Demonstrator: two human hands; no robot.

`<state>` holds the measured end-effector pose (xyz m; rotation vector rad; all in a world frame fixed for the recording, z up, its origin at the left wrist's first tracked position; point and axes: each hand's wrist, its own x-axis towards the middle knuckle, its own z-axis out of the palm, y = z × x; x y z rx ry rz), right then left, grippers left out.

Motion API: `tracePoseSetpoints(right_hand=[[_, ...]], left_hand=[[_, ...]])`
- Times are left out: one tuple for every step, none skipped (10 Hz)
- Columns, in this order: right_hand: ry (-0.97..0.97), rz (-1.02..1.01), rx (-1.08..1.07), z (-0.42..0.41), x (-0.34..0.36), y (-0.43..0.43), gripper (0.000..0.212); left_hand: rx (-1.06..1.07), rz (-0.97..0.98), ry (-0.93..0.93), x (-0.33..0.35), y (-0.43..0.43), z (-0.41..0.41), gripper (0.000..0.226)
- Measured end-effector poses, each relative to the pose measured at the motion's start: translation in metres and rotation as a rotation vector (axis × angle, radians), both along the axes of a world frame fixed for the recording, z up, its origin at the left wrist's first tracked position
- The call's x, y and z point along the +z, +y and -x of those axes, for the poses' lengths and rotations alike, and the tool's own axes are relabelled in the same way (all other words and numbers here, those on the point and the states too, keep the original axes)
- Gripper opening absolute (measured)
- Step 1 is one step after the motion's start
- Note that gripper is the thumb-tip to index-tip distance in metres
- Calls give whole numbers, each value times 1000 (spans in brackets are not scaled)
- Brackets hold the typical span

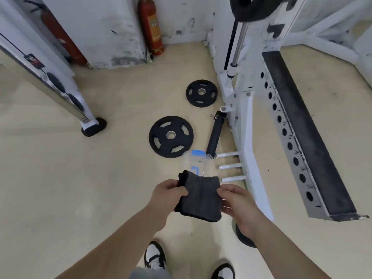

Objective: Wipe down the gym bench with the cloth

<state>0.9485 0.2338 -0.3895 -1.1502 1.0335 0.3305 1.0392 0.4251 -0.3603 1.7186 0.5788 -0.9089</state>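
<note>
White rack frame (247, 121) at right carries a long black padded beam (302, 127). Two black weight plates (171, 136) lie flat on the beige floor (60, 178). Folded dark grey cloth (201, 196) held in mid-air between both hands: left grip (167, 196) pinches its left edge, right grip (239, 206) pinches its right edge. Cloth's long axis runs near-to-far, far end tilted left.

we logged cloth (199, 198) as matt dark-grey fabric | weight plate (153, 135) looked matt black rubber, shiny metal hub | rack frame (249, 137) was white painted metal, scuffed | container (198, 164) was clear glossy plastic
</note>
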Motion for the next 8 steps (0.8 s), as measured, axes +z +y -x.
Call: tracePoseSetpoints(right_hand=[[-1, -12, -60, -22, -92, 4, 18], [-13, -18, -50, -48, -174, 5, 22], [-40, 37, -16, -76, -241, -1, 27], [-26, 134, 46, -107, -285, -4, 31], [-55, 249, 65, -132, -307, -7, 28], [-56, 256, 27, -139, -314, -9, 28], [-58, 282, 21, -137, -318, -11, 30], [25, 359, 55, -132, -313, -14, 31]], left_hand=[[-41, -16, -16, -100, -6, -24, 12], [-114, -27, -63, -188, -11, -51, 12], [-149, -13, -103, -259, -20, -76, 15], [-172, -26, -131, -305, -29, -92, 14], [-171, -22, -164, -325, -39, -107, 9], [-191, -4, -185, -333, -41, -123, 9], [-269, -32, -101, -344, -29, -126, 19], [-268, -165, -104, -355, -17, -128, 47]])
